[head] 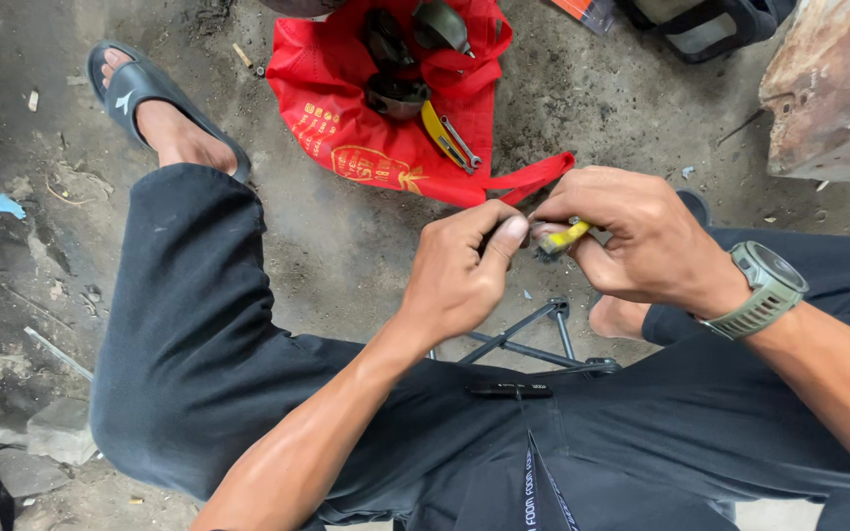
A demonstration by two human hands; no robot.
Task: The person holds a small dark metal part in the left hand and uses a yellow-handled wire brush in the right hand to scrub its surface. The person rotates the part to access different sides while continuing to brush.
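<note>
My left hand [459, 270] and my right hand [632, 236] meet above my lap, fingertips together. My right hand grips a small tool with a yellow handle [565, 237]; only a short part of it shows between the fingers. My left thumb and fingers pinch a small dark part [496, 234] right at the tool's tip; what it is I cannot tell. A green watch [764, 287] sits on my right wrist. I sit low, knees apart in dark trousers.
A red cloth bag [366, 128] lies on the dirty concrete floor ahead, holding dark metal parts [395, 93] and a yellow-handled wrench [450, 138]. A black metal frame [543, 339] lies under my legs. My sandalled foot [150, 108] is at left, a rusty metal body [833, 88] at right.
</note>
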